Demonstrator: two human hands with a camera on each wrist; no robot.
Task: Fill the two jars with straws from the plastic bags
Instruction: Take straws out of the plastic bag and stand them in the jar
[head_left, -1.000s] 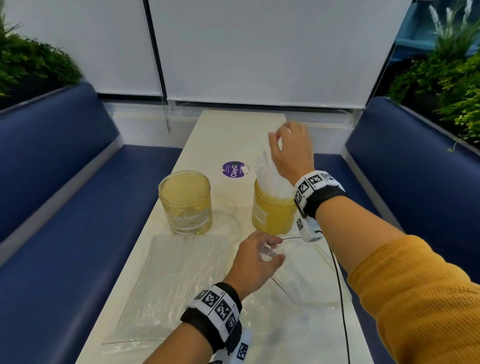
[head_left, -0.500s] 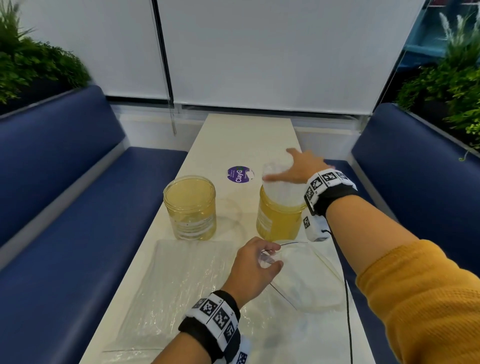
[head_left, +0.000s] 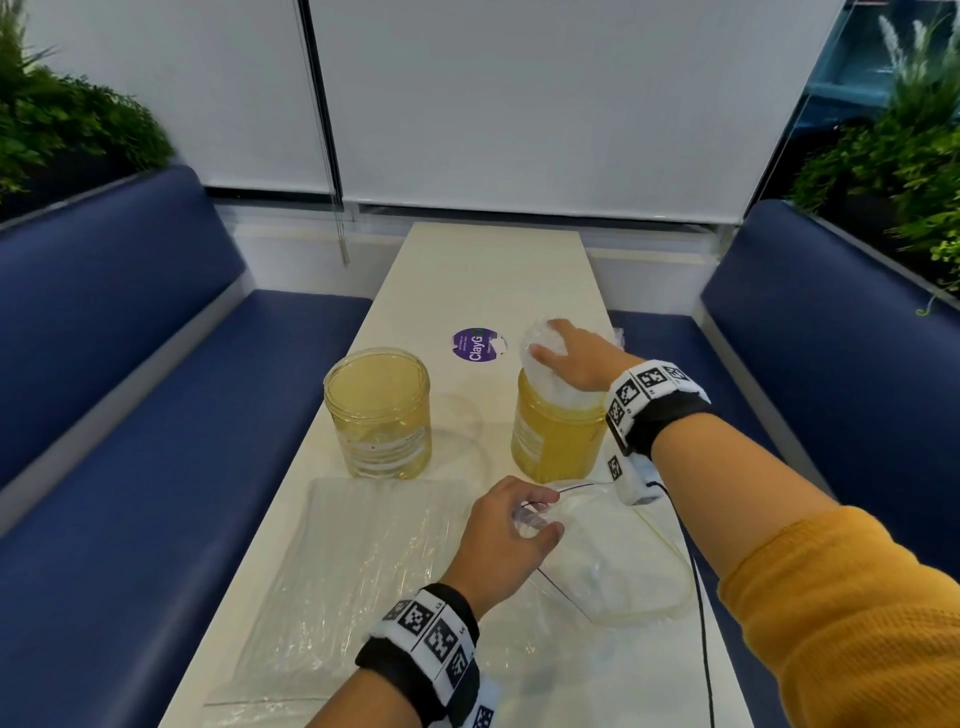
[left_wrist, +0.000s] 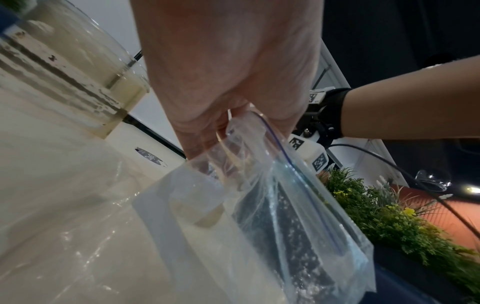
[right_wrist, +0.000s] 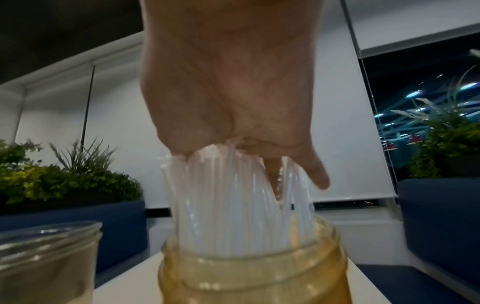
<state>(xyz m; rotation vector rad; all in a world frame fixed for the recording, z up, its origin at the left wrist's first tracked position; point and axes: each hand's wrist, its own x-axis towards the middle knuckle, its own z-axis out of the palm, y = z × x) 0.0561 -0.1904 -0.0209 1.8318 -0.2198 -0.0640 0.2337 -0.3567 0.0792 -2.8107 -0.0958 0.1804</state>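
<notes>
Right hand (head_left: 576, 364) presses flat on upright straws (right_wrist: 233, 205) in the right jar (head_left: 558, 441). Left hand (head_left: 501, 540) pinches the emptied bag (head_left: 613, 566) before it; the full bag (head_left: 358, 561) lies leftward, nearer the left hand, below the empty jar (head_left: 379, 415).

A purple round sticker (head_left: 478, 346) lies on the cream table (head_left: 493, 270) towards 12 o'clock. Blue benches (head_left: 156, 415) flank it at 9 and 3 o'clock, backed by green plants (head_left: 67, 124).

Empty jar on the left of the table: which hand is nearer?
Left. The left hand pinches the zip bag just in front and right of the empty jar. The right hand presses on the straws in the other jar, farther right.
</notes>
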